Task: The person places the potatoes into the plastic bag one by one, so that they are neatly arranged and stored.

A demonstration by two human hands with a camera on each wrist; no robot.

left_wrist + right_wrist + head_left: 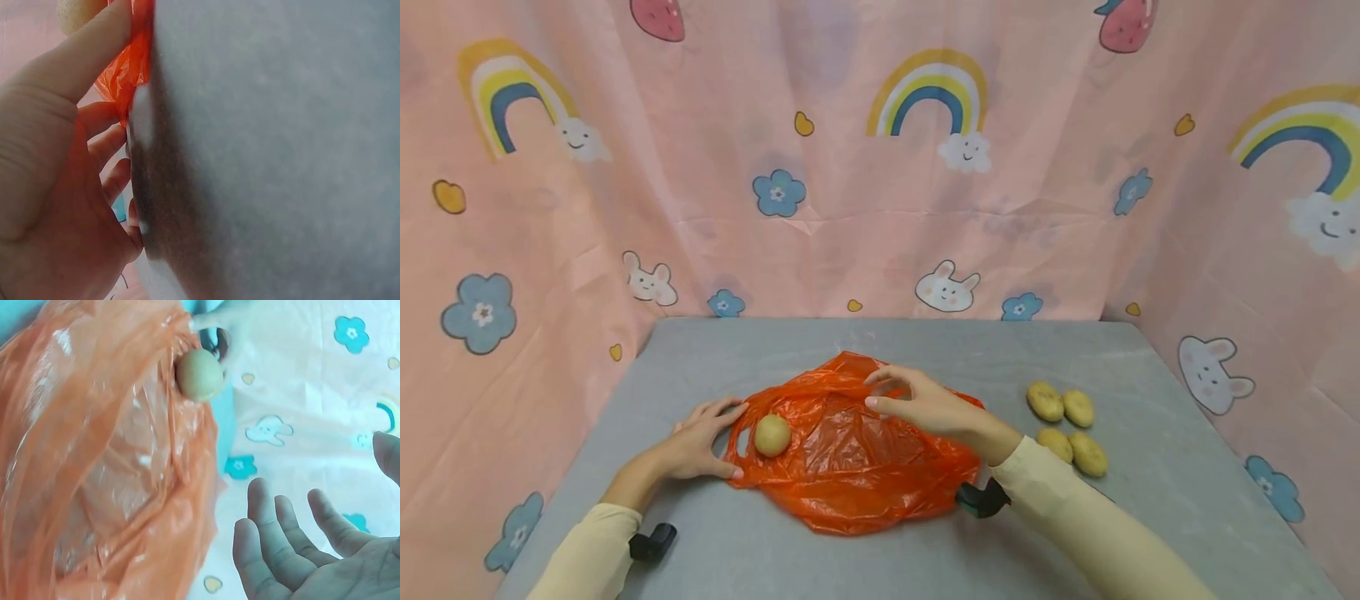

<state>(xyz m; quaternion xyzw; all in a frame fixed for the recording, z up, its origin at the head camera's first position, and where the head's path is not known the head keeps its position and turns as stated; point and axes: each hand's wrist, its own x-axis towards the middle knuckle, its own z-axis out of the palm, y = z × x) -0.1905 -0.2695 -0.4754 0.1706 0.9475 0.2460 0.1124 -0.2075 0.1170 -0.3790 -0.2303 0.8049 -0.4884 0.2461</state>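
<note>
The orange plastic bag (850,454) lay flat on the grey worktop (760,550), its long axis running left to right; one potato (772,435) rested at its left end, just beside the left hand (700,442), which pinched the bag's edge there; the right hand (925,407) hovered over the bag's far middle, fingers loosely spread, holding nothing; four potatoes (1067,429) sat to its right, apart from the bag.

You have four potatoes (1067,429) lying in a loose cluster on the grey table (1150,517), well toward its right side. Behind and beside the table hangs a pink curtain (850,208) printed with rainbows, bunnies and flowers.
</note>
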